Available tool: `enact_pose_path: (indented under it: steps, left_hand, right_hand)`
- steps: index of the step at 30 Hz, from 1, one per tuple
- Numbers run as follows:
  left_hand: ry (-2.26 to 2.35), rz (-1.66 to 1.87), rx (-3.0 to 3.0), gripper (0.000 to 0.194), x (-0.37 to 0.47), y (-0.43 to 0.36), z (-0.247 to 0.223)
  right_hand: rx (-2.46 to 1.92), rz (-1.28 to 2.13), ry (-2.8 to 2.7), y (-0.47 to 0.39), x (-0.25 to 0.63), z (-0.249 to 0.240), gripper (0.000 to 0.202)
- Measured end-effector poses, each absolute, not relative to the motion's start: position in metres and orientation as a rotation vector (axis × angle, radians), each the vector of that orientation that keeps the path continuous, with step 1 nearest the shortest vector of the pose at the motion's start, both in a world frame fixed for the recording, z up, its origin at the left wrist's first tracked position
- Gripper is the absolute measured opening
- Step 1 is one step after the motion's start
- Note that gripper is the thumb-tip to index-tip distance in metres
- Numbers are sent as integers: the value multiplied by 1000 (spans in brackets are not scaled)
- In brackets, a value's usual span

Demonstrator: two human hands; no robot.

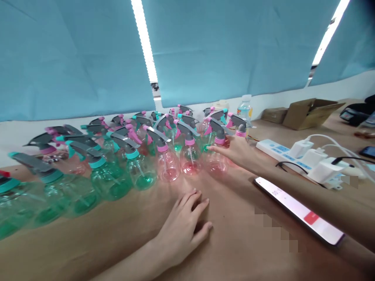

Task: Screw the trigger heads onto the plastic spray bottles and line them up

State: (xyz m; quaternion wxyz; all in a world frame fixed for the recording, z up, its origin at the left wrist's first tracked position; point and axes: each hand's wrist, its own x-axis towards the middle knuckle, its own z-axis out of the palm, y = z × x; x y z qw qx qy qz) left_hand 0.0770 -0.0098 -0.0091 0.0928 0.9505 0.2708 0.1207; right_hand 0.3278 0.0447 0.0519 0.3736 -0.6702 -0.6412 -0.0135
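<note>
My left hand [189, 222] lies palm down on the brown table [231, 242], its fingers spread and holding nothing. At the right end of the front row, my right hand [236, 150] is closed around a clear pink spray bottle [218, 167] standing upright. Its thumb crosses the front of the bottle, and the other fingers are hidden behind. Beside it stand two more pink spray bottles, one near [191, 158] and one farther left [168, 166]. A green spray bottle [142, 171] comes after these. Another pink-collared sprayer [238, 124] rises behind my right hand.
Several green spray bottles [113, 179] fill the left, with more rows behind. A lit phone [295, 208] lies under my right forearm. Beyond it are a power strip [281, 154] with white chargers and cables, an open cardboard box [304, 113] and a water bottle [244, 107].
</note>
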Motion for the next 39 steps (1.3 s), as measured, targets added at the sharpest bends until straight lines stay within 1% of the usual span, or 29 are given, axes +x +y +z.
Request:
enact_pose_path:
  steps: [3,13,15,18,20,21,24,26,29,30,33,35,36,39]
  left_hand:
    - [787,363,2817,41,79,-8,-7]
    - [793,362,2822,40,92,3,-5]
    - [792,358,2830,41,96,5,-5]
    - [796,346,2832,42,100,8,-5]
    - [798,339,2830,42,102,9,-4]
    - [797,337,2830,41,103,9,-4]
    - [795,331,2829,41,106,11,-4]
    - [788,337,2827,40,110,11,-5]
    - [760,355,2816,39,116,11,-4]
    - [749,363,2809,38,118,10,-4]
    - [717,394,2785,35,122,5,-3]
    - [706,417,2773,34,123,2,-3]
    - [705,425,2770,34,123,1,-2]
    - [718,422,2759,34,122,-2,0]
  right_hand:
    - [-1700,-53,-1630,54,329,49,36]
    - [-1645,-67,-1667,69,327,48,37]
    - [-1665,-61,-1662,67,326,47,43]
    - [-1708,-30,-1634,56,324,48,60]
    - [-1712,-2,-1628,42,327,51,66]
    - [-1707,16,-1631,33,330,53,64]
    - [-1724,94,-1653,4,347,61,44]
    - [-1850,28,-1627,-10,363,65,38]
    - [-2034,-40,-1419,-15,390,64,43]
    - [-2027,12,-1374,-12,398,62,46]
    - [-1947,99,-1341,9,411,53,65]
    - [-1873,181,-1354,24,412,48,72]
    - [-1840,207,-1357,31,411,46,72]
    - [-1757,261,-1358,43,403,45,58]
